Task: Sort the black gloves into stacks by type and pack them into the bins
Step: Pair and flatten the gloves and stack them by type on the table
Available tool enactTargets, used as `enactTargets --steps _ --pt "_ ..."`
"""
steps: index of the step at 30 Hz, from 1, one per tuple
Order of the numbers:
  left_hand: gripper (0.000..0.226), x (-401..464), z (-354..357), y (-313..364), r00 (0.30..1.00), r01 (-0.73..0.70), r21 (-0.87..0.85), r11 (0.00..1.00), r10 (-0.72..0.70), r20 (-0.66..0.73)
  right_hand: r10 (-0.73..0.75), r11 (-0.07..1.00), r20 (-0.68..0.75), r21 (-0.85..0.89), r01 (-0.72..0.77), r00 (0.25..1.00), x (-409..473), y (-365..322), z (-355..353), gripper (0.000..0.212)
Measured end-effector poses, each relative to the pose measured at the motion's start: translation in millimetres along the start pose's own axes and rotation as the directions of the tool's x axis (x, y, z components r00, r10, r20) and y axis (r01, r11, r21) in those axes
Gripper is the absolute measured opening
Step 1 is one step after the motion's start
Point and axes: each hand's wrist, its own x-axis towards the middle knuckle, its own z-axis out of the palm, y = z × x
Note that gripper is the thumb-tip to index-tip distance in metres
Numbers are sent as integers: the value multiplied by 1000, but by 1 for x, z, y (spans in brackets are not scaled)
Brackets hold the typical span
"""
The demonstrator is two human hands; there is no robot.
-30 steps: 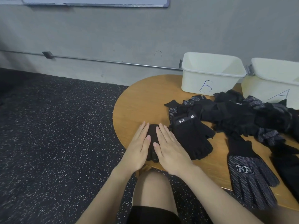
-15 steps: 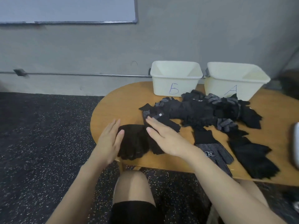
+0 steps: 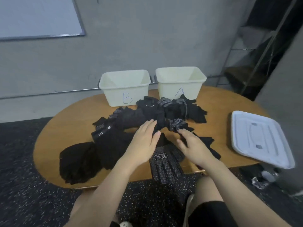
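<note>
From the head camera, both forearms come up from the bottom edge of the frame and reach over the near rim of the oval wooden tabletop [image 3: 68, 128]. The left hand [image 3: 142, 143] lies palm down at centre frame, its fingers straight and close together, their tips at the dark pile of gloves [image 3: 157, 113] that runs across the middle of the picture. Its grip is spread flat and holds nothing. The right hand [image 3: 195, 146] sits just right of centre, palm down too, fingers loosely spread and slightly bent over black fabric; it pinches nothing that I can make out.

Between the two wrists lies a dotted glove [image 3: 165, 166] with a white emblem, its fingers hanging past the near edge. Left of it is a black glove marked 5.11 [image 3: 108, 141], and in the lower left a stack of plain black gloves [image 3: 78, 161].

Behind the pile, in the upper centre, stand two white bins side by side: bin B [image 3: 113, 92] on the left and bin A [image 3: 167, 90] on the right. A white lid [image 3: 260, 138] rests at the right edge.
</note>
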Motion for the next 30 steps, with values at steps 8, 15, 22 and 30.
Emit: enactTargets --steps 8,15,22,30 --pt "59 98 71 11 985 -108 148 983 86 146 40 998 -78 53 -36 996 47 46 -15 48" --pt "53 162 92 12 964 -176 370 912 84 251 168 979 -9 121 -165 986 103 78 -24 44" --pt "27 178 95 2 972 -188 396 899 113 206 163 979 86 106 -172 983 137 85 -12 48" --pt "12 177 52 9 995 -56 -88 994 49 -88 63 872 -16 488 -47 998 140 74 -30 22"
